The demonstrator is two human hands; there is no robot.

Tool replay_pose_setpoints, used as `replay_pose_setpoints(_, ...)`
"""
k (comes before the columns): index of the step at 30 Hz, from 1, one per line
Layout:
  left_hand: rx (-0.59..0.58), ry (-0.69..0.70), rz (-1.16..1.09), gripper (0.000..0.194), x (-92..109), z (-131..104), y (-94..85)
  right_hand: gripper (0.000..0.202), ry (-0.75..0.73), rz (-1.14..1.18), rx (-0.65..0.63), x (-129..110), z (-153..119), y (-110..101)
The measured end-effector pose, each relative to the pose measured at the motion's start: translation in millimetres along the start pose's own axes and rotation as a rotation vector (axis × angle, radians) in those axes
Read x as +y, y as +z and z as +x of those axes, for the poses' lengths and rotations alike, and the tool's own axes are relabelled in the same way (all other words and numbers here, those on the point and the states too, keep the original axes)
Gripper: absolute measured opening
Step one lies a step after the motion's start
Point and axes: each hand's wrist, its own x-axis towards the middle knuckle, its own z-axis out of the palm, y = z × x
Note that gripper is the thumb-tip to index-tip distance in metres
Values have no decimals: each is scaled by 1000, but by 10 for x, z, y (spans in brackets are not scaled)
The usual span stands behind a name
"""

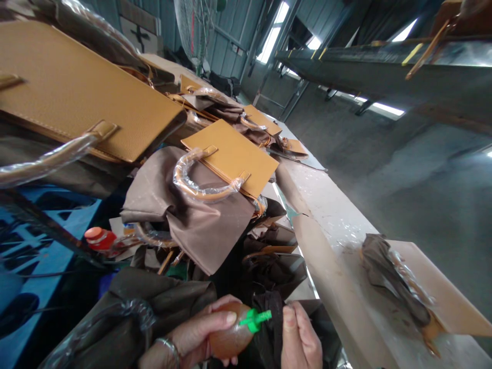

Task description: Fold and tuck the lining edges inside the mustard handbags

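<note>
My left hand, with a bracelet at the wrist, is wrapped round a squeeze bottle of orange-brown liquid. Its green nozzle points right, towards a strip of dark fabric. Just right of that strip my right hand is closed in a pinch at the fabric's edge. What lies between its fingertips is mostly hidden, but the dark fabric reaches them. Left of the bottle lies a dark cloth bag lining with a plastic-wrapped handle.
Tan handbags with brown linings and wrapped handles are heaped ahead and to the left. Another bag lies on the pale worktable at right. A red-capped bottle stands near a blue plastic pallet. A large fan stands behind.
</note>
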Motion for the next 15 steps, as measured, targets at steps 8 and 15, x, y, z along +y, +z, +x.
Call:
replay_pose_setpoints(8, -36, -7, 38, 45, 3, -10, -26, 41, -85, -162, -328, -202, 179, -221)
replay_pose_setpoints(15, -56, 21, 18, 45, 29, -14, -7, 43, 123, -3, -531, -374, 215, -298)
